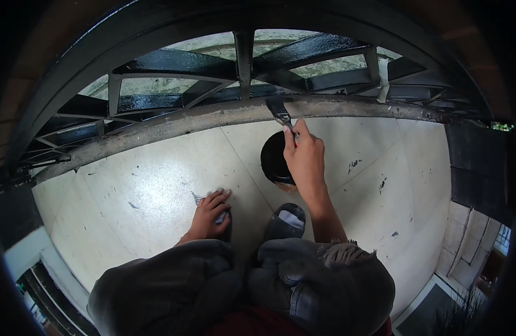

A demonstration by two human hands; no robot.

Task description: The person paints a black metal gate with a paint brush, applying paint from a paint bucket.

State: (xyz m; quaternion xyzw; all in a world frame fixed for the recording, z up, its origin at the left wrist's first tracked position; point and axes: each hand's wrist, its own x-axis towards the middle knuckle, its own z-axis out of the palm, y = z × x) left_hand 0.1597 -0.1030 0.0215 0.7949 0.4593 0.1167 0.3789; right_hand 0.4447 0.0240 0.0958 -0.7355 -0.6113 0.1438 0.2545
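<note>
A paintbrush with dark bristles is gripped in my right hand, its tip reaching the bottom rail of a dark metal grille. Below the brush, partly covered by that hand, stands a round container of black paint. My left hand hangs beside my left foot, fingers slightly apart and nothing held. Glossy black coats the bars of the grille, while the bottom rail looks dull and grey-brown along its face.
Pale floor tiles with dark smudges lie under me. My right slipper is just behind the container. A strip of light material hangs on the grille at the right. Dark panels border the floor there.
</note>
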